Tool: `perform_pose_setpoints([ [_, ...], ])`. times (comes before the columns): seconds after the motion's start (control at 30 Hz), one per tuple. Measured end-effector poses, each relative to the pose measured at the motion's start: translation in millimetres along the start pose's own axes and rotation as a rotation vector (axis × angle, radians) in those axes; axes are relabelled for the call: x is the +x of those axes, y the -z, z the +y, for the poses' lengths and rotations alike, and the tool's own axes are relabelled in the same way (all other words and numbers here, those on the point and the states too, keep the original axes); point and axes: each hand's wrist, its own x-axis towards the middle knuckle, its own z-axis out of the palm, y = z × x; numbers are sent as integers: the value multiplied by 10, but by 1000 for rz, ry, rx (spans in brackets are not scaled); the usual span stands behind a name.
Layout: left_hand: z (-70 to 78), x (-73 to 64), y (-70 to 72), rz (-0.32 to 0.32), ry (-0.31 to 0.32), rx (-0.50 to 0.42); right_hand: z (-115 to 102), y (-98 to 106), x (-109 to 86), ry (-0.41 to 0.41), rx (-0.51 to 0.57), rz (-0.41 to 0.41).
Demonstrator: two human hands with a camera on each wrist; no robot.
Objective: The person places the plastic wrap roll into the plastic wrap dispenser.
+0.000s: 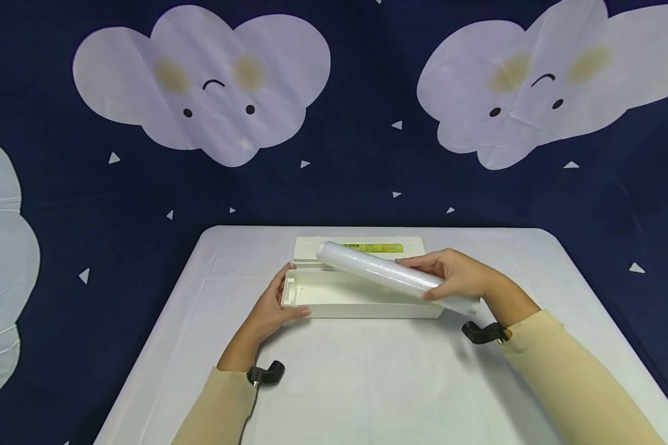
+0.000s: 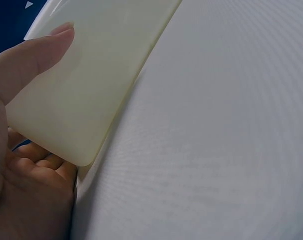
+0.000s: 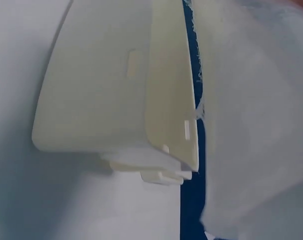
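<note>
My left hand (image 1: pixel 268 311) grips the left end of a long white plastic-wrap dispenser box (image 1: pixel 362 311). In the left wrist view the thumb (image 2: pixel 56 45) lies on the box wall (image 2: pixel 96 95), with the other fingers round the end. The box's lid (image 1: pixel 312 247) is swung back, showing a yellow-green label (image 1: pixel 384 248). My right hand (image 1: pixel 463 276) holds a roll of plastic wrap (image 1: pixel 373 270) near its right end, thumb in front. Tilted over the box, the roll has its left end higher and its right end past the box's right edge. In the right wrist view the roll (image 3: pixel 261 115) is beside the open box (image 3: pixel 91 85).
A white cloth (image 1: pixel 323 383) covers the table. Behind it hangs a dark blue curtain (image 1: pixel 362 123) with clouds and small triangles. Black wrist cameras (image 1: pixel 267 374) sit on both forearms.
</note>
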Motion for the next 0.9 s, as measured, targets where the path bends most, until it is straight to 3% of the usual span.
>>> perform_pose_setpoints([
  [0.47,7,5,-6,20,28,9,-51,-92,194,20,9,-97],
  [0.73,-14,12,16,16,32,24,-112,-126,289,47,-65,-150],
  [0.9,-3,1,16,14,33,22,-129,-174,363,29,-57,-181],
])
